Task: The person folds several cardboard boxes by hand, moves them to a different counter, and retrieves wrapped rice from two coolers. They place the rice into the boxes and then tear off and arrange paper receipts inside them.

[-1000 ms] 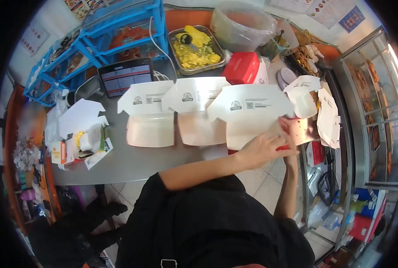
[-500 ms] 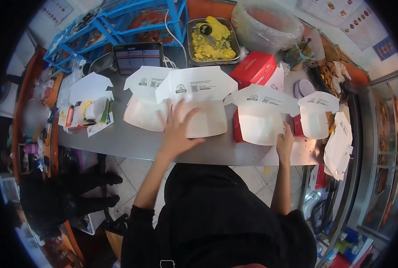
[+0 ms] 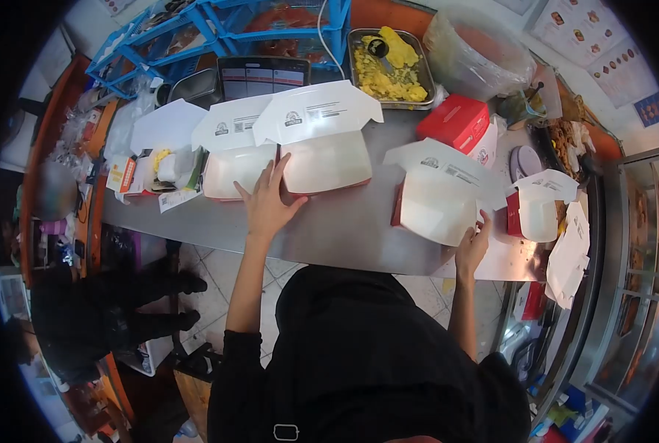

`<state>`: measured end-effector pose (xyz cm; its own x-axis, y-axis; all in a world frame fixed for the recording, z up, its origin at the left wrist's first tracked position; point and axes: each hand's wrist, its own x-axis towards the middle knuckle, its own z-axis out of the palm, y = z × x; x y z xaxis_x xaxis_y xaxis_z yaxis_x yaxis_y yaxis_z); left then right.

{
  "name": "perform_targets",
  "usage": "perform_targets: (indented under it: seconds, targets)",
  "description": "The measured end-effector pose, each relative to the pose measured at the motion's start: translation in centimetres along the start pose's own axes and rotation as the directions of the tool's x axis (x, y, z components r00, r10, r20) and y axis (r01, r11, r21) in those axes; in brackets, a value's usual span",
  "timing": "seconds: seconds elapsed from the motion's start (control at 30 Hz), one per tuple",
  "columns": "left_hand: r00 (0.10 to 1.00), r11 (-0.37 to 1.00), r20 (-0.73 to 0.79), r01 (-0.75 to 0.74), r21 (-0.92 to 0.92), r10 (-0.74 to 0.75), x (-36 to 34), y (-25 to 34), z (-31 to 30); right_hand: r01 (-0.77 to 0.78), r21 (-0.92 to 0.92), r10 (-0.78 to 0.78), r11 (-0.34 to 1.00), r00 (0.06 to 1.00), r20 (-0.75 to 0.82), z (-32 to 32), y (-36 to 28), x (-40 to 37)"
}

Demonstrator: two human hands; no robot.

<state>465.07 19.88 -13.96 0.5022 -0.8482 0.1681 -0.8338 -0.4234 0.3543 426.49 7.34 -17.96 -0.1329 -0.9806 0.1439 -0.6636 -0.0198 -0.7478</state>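
My left hand (image 3: 269, 207) is spread open, its fingertips at the meeting edges of two open paper takeaway boxes, a left one (image 3: 235, 171) and a wider one (image 3: 328, 164). Both have white insides and raised, printed lids. At the front right corner of another open takeaway box (image 3: 439, 205), red outside, my right hand (image 3: 475, 245) is closed with thumb and fingers about the edge. Further right stands a smaller open box (image 3: 539, 218). I see only the bare white insides of these boxes.
An open box (image 3: 168, 131) with packed items stands at left. Behind are a tablet (image 3: 264, 77), blue crates (image 3: 278, 44), a metal tray (image 3: 392, 66) of yellow food and a closed red box (image 3: 453, 122). Flat cartons (image 3: 568, 255) lie at the right edge. Another person (image 3: 93, 317) is at lower left.
The two left boxes have slid left along the counter with my left hand, widening the gap to the box at my right hand. My view has turned slightly.
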Motion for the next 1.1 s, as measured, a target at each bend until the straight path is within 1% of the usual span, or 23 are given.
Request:
perform_targets:
  seconds: [0.03,0.07,0.13,0.17,0.23,0.3,0.37,0.43,0.5,0.57,0.6,0.63,0.67,0.77,0.8,0.83,0.87,0.9,0.93,0.97,1.0,1.07,1.1]
  targets:
    - [0.999,0.999,-0.026,-0.031,-0.028,0.031,0.0,-0.2,-0.2,0.062,-0.022,-0.063,0.998,0.997,-0.034,0.3,0.0,-0.3]
    - [0.999,0.999,-0.026,-0.029,-0.028,0.028,0.1,-0.5,-0.4,0.064,-0.022,-0.064,0.998,0.997,-0.032,0.5,0.3,-0.6]
    - [0.973,0.969,-0.069,-0.210,0.129,0.220,0.3,-1.0,-0.7,0.015,0.006,-0.015,1.000,0.998,-0.056,0.7,1.2,-0.9]
    - [0.973,0.970,-0.069,-0.208,0.128,0.218,0.0,-1.2,-0.6,0.016,0.005,-0.016,1.000,0.998,-0.055,0.5,1.4,-1.1]
    - [0.867,0.889,-0.204,-0.456,0.042,0.455,-1.2,-1.7,-0.2,-0.057,-0.077,0.052,0.995,0.996,-0.068,0.2,1.8,-1.3]
    - [0.821,0.836,-0.199,-0.548,-0.015,0.535,-4.5,-2.7,-0.2,-0.052,-0.091,0.043,0.995,0.995,-0.095,-0.1,2.6,-1.3]
    - [0.764,0.784,-0.190,-0.619,0.050,0.616,-8.5,-4.3,-1.9,-0.072,-0.097,0.059,0.993,0.990,-0.127,-0.3,2.0,-1.7]
    - [0.746,0.757,-0.131,-0.642,0.122,0.653,-11.5,-8.0,-4.0,-0.098,-0.116,0.082,0.988,0.987,-0.136,-0.2,1.9,-1.7]
    - [0.760,0.760,-0.098,-0.615,0.210,0.642,-13.3,-13.5,-5.3,-0.126,-0.134,0.106,0.983,0.984,-0.146,-0.1,1.7,-1.7]
    - [0.799,0.761,0.092,-0.595,0.259,0.594,-14.2,-19.1,-6.1,-0.130,-0.158,0.106,0.979,0.983,-0.146,0.2,1.2,-1.6]
    - [0.798,0.759,0.094,-0.597,0.259,0.596,-13.7,-20.5,-6.4,-0.132,-0.158,0.109,0.979,0.983,-0.147,0.5,1.1,-1.6]
    - [0.829,0.790,0.125,-0.557,0.256,0.545,-12.7,-21.7,-6.6,-0.088,-0.101,0.074,0.991,0.988,-0.135,0.9,0.9,-1.5]
    - [0.857,0.818,0.156,-0.515,0.255,0.491,-11.5,-22.1,-6.6,-0.044,-0.044,0.039,0.998,0.991,-0.125,1.2,0.6,-1.5]
    - [0.857,0.834,0.151,-0.514,0.201,0.492,-7.2,-21.4,-5.5,0.011,0.023,-0.008,1.000,0.995,-0.101,3.2,-2.3,-1.7]
    - [0.855,0.832,0.150,-0.519,0.198,0.497,-6.1,-20.9,-5.3,0.043,0.002,-0.043,0.999,0.993,-0.108,4.5,-3.3,-1.8]
    - [0.847,0.832,0.150,-0.530,0.165,0.510,-4.9,-20.4,-5.1,0.086,0.025,-0.084,0.996,0.994,-0.064,5.9,-4.3,-1.8]
    - [0.837,0.828,0.150,-0.545,0.131,0.527,-4.1,-20.0,-5.0,0.081,-0.086,-0.087,0.993,0.994,-0.065,7.5,-6.5,-1.8]
    - [0.829,0.822,0.150,-0.556,0.123,0.539,-3.8,-19.7,-5.0,0.203,-0.110,-0.215,0.973,0.970,-0.112,9.6,-6.8,-1.5]
    - [0.835,0.829,0.120,-0.548,0.107,0.537,-3.7,-19.4,-4.9,0.126,-0.097,-0.126,0.987,0.992,0.005,9.7,-10.1,-1.4]
    - [0.841,0.836,0.091,-0.541,0.090,0.534,-3.6,-19.0,-4.9,0.198,-0.100,-0.202,0.975,0.979,-0.031,11.7,-9.7,-0.7]
    - [0.832,0.829,0.093,-0.554,0.081,0.547,-3.8,-18.7,-4.9,0.073,-0.096,-0.062,0.993,0.992,0.112,11.7,-11.7,-0.5]
    - [0.855,0.855,0.102,-0.516,0.052,0.509,-4.2,-18.4,-5.2,0.055,0.069,-0.060,0.996,0.995,0.077,11.6,-12.4,0.2]
    - [0.850,0.850,0.098,-0.524,0.049,0.518,-4.4,-18.2,-5.3,0.054,0.068,-0.059,0.996,0.996,0.066,11.2,-12.3,1.1]
